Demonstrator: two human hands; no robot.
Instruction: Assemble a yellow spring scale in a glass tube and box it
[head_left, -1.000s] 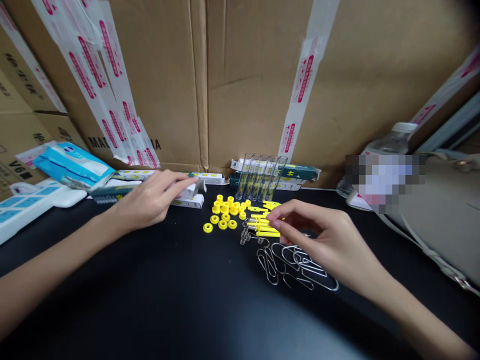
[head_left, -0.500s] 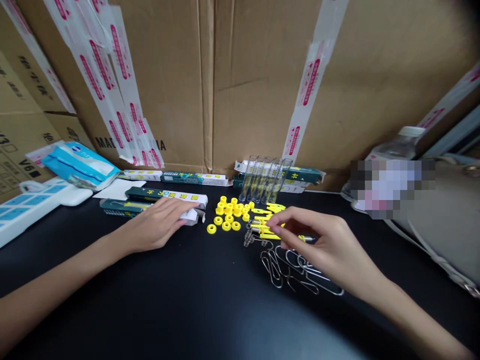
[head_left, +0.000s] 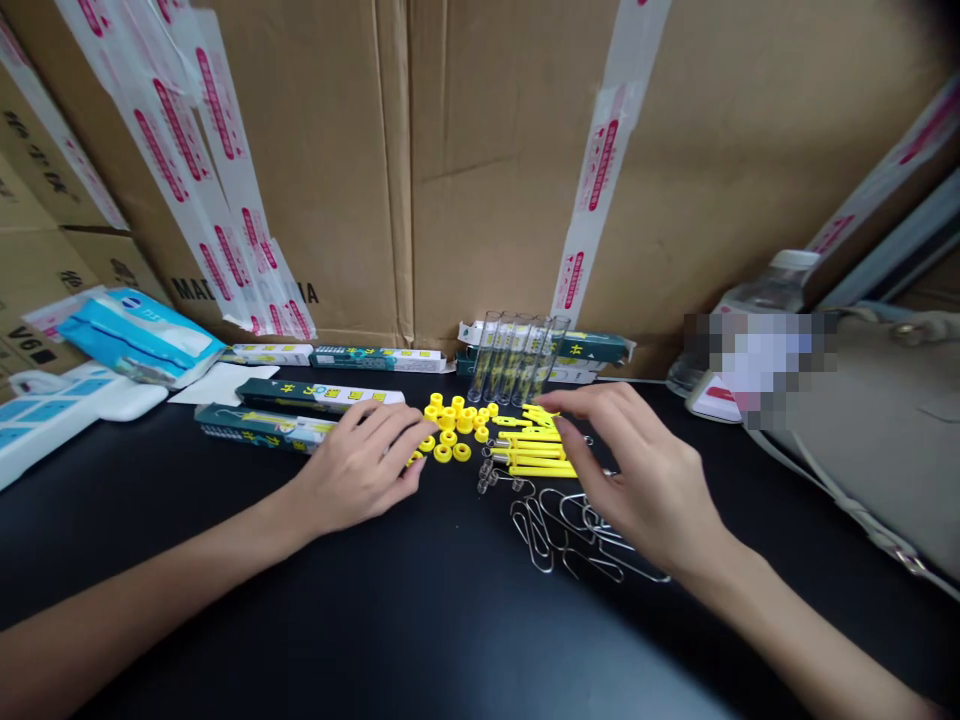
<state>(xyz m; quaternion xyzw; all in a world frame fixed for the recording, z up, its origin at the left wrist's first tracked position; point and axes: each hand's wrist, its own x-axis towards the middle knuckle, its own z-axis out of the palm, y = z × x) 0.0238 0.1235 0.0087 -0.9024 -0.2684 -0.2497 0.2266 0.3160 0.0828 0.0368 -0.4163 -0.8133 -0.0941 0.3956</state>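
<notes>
Where the right hand (head_left: 649, 470) hangs: thumb and forefinger are parted above the short flat yellow plastic pieces (head_left: 514, 422); nothing is seen pinched between them, and contact cannot be told.
Left hand (head_left: 364, 465): the fingers are loosely curved over the left side of the small yellow plastic rings (head_left: 462, 453); part of one shows beside the thumb, but whether it is gripped cannot be told.
Ring pile: it is clustered near the middle of the black table (head_left: 420, 610); rings are best lifted singly by the rim, as they may roll.
Slim yellow plastic rods (head_left: 540, 461): they are laid side by side just right of the rings; a mid-length pinch should be steadiest.
Bent silver wire hooks (head_left: 534, 540): they are heaped toward the table's near edge; the right wrist should be kept raised, as loops could snag.
Clear narrow tubes (head_left: 487, 365): they are stood upright toward the far edge; reaches are best kept low, as knocks could topple them.
Green-and-white slim cardboard boxes (head_left: 259, 425): they are laid toward the left edge, the nearest partly hidden by the left hand.
</notes>
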